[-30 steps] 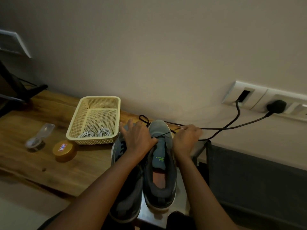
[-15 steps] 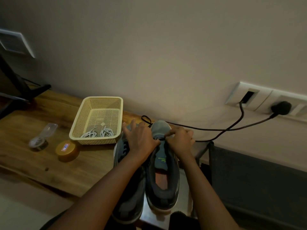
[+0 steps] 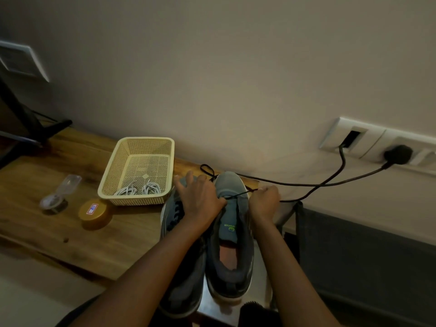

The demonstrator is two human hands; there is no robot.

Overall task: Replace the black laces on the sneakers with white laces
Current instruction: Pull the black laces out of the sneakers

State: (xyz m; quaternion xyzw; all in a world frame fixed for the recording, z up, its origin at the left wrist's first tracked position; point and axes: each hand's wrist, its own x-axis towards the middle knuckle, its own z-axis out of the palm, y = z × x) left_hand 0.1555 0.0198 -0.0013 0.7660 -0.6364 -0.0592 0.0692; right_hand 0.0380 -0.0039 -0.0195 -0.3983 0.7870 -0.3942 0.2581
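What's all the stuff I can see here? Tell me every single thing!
sneakers: two, grey, side by side at the table's right end
black lace: one, black, stretched from one sneaker's front to the right hand
white laces: two bundles, white, inside the basket
basket: one, cream, on the table near the wall
round tub: one, orange-brown, in front of the basket
clear container: one, see-through, lid open, left of the tub
table: one, brown wood
wall sockets: white, on the wall, right
cables: two, black, from the sockets
left hand: resting on the sneakers
right hand: pinching the black lace
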